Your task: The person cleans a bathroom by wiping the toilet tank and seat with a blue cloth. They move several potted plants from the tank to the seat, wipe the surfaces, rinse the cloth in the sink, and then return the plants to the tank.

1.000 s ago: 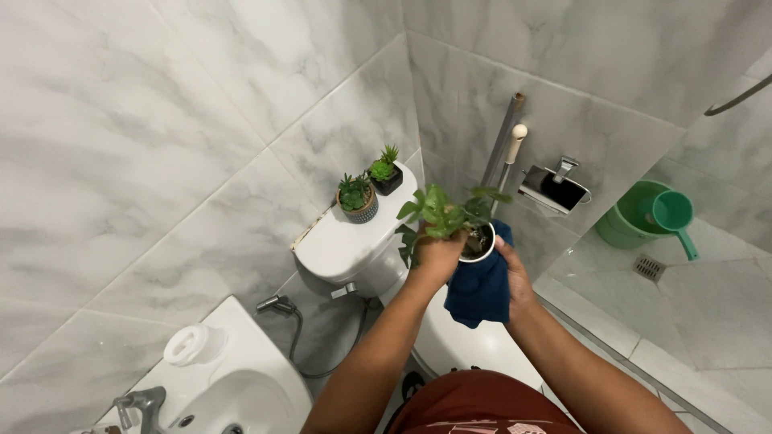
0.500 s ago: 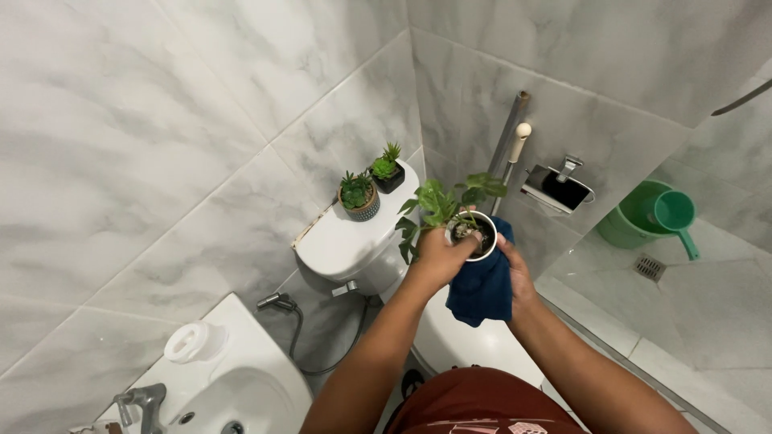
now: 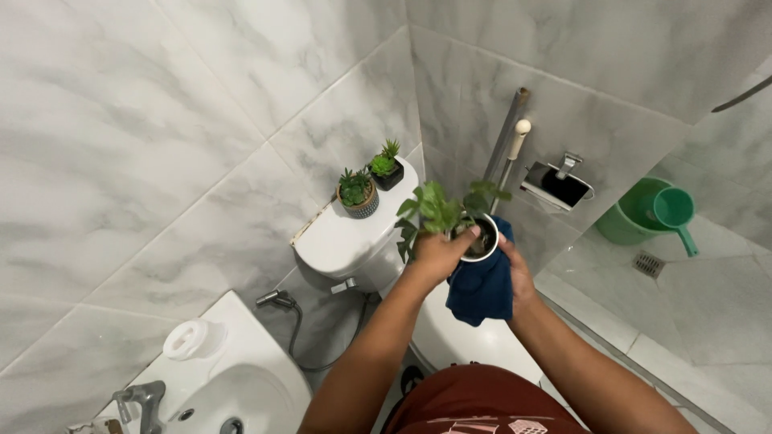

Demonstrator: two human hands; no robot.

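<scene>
Above the toilet, in front of your chest: one small white pot (image 3: 485,239) holding a leafy green plant (image 3: 438,210), lifted clear of every surface.

Left hand (image 3: 441,255): closed round the near side of the pot, thumb hooked over its rim, leaves spilling over the knuckles.

Right hand (image 3: 517,272): curled against a dark blue cloth (image 3: 482,288) that is pressed to the underside and right flank of the pot; the cloth hangs down in a loose fold below both hands. You grip the cloth, and the pot through it.

On the white toilet tank lid (image 3: 342,235), to the left of your hands and well apart from them: one succulent in a patterned grey bowl (image 3: 357,194); just beyond it, one succulent in a small black pot (image 3: 388,166).

Against the corner wall: a long-handled brush (image 3: 515,149) standing upright, and a chrome paper holder (image 3: 556,185).

Far right, on the shower floor: a green bucket (image 3: 631,219) with a green dipper (image 3: 675,213) resting on it; a floor drain (image 3: 648,264) nearby.

Lower left: a white washbasin (image 3: 241,362) with a metal tap (image 3: 141,399) and a white roll (image 3: 193,339) on its ledge.
</scene>
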